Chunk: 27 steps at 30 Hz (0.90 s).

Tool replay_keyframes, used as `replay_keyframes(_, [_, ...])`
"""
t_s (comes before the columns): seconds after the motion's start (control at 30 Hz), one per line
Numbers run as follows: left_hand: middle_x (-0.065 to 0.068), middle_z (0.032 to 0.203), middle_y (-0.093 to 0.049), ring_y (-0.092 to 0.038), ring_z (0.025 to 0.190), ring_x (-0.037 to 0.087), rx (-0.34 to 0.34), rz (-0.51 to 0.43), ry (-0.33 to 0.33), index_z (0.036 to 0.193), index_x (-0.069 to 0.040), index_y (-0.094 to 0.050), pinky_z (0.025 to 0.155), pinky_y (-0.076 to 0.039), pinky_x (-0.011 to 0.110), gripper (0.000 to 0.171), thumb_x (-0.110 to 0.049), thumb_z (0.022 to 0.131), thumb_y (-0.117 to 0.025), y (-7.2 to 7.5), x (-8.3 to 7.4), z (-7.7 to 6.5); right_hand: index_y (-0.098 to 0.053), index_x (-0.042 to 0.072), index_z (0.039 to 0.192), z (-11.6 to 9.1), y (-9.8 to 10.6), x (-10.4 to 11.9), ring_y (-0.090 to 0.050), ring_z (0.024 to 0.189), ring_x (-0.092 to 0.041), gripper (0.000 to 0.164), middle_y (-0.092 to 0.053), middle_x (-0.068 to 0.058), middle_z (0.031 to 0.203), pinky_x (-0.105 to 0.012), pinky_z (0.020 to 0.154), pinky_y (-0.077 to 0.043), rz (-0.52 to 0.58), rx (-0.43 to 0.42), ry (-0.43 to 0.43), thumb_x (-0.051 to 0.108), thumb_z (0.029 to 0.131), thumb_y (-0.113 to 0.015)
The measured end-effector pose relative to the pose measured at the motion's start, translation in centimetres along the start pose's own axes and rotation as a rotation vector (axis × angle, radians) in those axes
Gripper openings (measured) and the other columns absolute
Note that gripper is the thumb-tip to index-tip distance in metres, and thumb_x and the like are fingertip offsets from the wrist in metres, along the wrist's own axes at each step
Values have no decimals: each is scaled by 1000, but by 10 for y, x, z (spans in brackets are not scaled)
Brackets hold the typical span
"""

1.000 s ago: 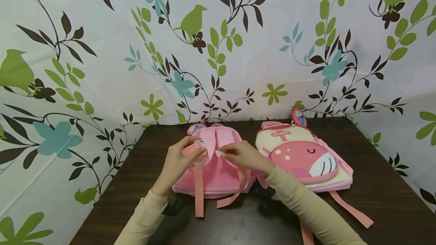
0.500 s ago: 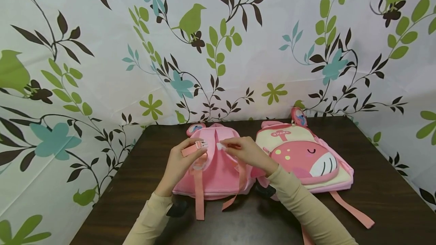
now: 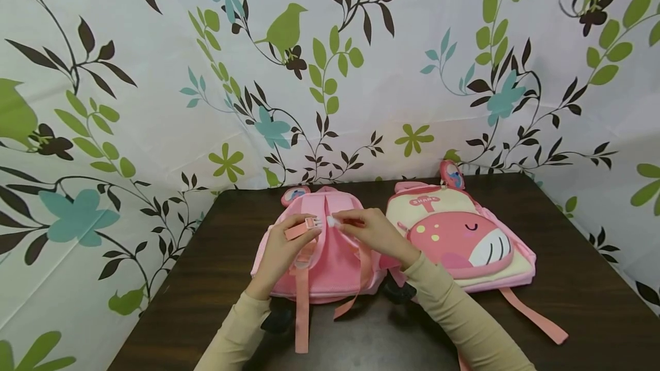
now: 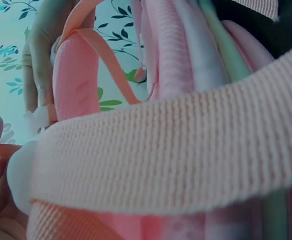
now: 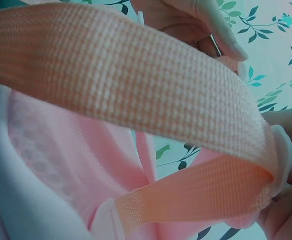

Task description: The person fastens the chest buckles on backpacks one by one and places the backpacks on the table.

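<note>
A pink backpack lies on the table with its shoulder straps facing up. Over it, my left hand pinches one half of a side-release buckle threaded on an orange-pink strap. Facing it, my right hand pinches the white mating buckle half. The two halves are close end to end; whether they touch is too small to tell. In both wrist views a ribbed webbing strap crosses close to the camera and partly hides the fingers. Another webbing strap hangs over the table from the left side.
A second backpack, with a pink whale front and "SHARK" lettering, lies to the right, its strap trailing forward. Both stand on a dark wooden table. A patterned cloth hangs behind.
My left hand has moved right with its buckle half, narrowing the gap to the half in my right hand. The hanging left strap shows lower over the table. The right hand has barely moved.
</note>
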<state>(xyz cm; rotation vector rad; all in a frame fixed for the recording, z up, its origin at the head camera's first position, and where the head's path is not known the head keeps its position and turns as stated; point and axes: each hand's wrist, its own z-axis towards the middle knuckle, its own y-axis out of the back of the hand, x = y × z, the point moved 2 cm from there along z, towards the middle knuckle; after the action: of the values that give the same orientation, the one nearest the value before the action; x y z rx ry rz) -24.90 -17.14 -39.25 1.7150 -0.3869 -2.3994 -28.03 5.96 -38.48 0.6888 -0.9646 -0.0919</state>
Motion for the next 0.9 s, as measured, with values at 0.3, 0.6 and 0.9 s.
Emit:
replay_keyframes(0.3, [-2,111,-69,-61,105,21,28,-30,16,112,-25,-73,88,-53,38,32,-44,87,-79,-8,6,2,-71,10,128,0,-1,0,-60,83,-12,35,-73,-3,114,-25,73,-52,13,6,0,17,94,-73])
replay_keyframes(0.6, [1,110,-70,-62,102,26,50,-75,42,112,-22,-73,85,-55,34,30,-39,88,-79,-12,10,1,-71,11,127,-1,-4,0,-64,89,-12,34,-73,-3,116,-25,81,-55,24,14,-37,18,94,-74])
replay_keyframes(0.9, [0,114,-69,-58,112,27,66,-53,78,115,-17,-73,90,-52,39,26,-28,92,-76,-15,0,-1,-73,13,126,0,-5,-2,-63,86,-12,33,-74,-1,111,-24,76,-53,22,20,-63,18,93,-74])
